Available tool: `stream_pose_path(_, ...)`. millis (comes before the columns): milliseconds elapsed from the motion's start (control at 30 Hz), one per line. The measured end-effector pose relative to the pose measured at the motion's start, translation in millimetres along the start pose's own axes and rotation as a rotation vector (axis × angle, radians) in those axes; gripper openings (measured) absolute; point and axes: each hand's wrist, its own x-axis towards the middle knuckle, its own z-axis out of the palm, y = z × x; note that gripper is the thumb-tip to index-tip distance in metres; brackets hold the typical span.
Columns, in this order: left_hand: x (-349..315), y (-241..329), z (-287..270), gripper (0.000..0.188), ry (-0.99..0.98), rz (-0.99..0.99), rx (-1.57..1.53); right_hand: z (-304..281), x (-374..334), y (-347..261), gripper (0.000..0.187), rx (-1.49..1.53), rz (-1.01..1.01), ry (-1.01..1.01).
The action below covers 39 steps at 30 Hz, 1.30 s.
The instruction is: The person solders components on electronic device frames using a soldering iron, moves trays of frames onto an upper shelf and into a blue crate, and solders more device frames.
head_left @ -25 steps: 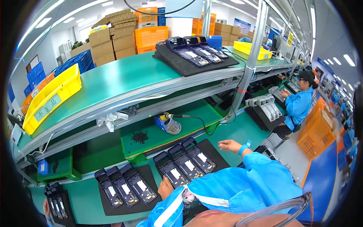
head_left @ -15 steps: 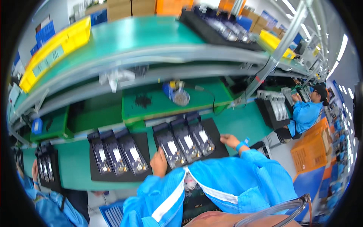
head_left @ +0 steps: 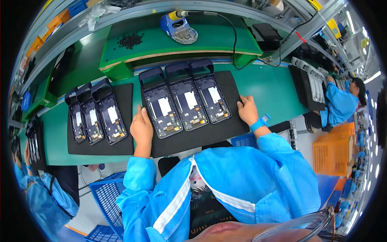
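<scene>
A black foam board (head_left: 225,133) lies on the green bench, its near side reaching to the bench's front edge. On it three dark device housings (head_left: 163,107) stand side by side, each with a raised loop-shaped frame at its far end and with circuit parts and a white rectangle inside. My left hand (head_left: 142,128) is closed on the board's left edge, thumb uppermost. Round the right edge my right hand (head_left: 248,110), with a blue wrist strap, is also closed. Fingers beneath the board are hidden. Neither hand touches the housings.
Another black board (head_left: 121,149) with three similar housings lies at left. A green raised shelf (head_left: 161,50) behind carries a blue soldering-iron stand (head_left: 179,30) and small black pieces (head_left: 130,40). Co-workers sit at far left and right. An orange crate (head_left: 333,151) stands at right.
The view has tipped down toward the bench, so the boards appear higher and larger. My right hand has come in against the board's right edge; my left hand stays at its left edge.
</scene>
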Motion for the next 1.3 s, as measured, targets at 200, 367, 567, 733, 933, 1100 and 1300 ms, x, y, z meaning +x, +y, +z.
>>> stream_pose_path(200, -8.9, 1.0, 5.9, 0.032, 0.021, -0.018, 0.028, -7.8, -5.6, 18.4, 0.033, 0.074, -0.077, -0.049)
stream_pose_path(367, -11.9, 1.9, 6.4, 0.030, -0.021, -0.127, 0.027, -70.3, 15.6, -29.9, 0.039, 0.153, -0.406, -0.015)
stream_pose_path(567, -14.3, 9.8, 14.9, 0.027, 0.028, -0.016, 0.008, -73.9, 97.5, -141.7, 0.056, 0.738, -0.310, -0.263)
stream_pose_path(733, -12.5, 3.1, 8.6, 0.024, -0.002, -0.048, 0.027, -17.3, 162.1, -218.6, 0.082, 1.065, 0.018, -0.241)
stream_pose_path(933, -1.9, 4.9, 5.3, 0.023, 0.010, -0.059, -0.056, 33.5, 232.0, -240.7, 0.065, 1.183, -0.143, 0.207)
stream_pose_path(1100, -6.2, 2.3, 0.8, 0.023, 0.014, -0.078, -0.072, 33.4, 241.0, -245.3, 0.037, 0.913, -0.231, 0.294)
stream_pose_path(1300, -14.9, 3.6, 6.4, 0.024, 0.004, -0.078, -0.062, -43.4, 185.6, -211.5, 0.028, 0.979, -0.114, -0.004)
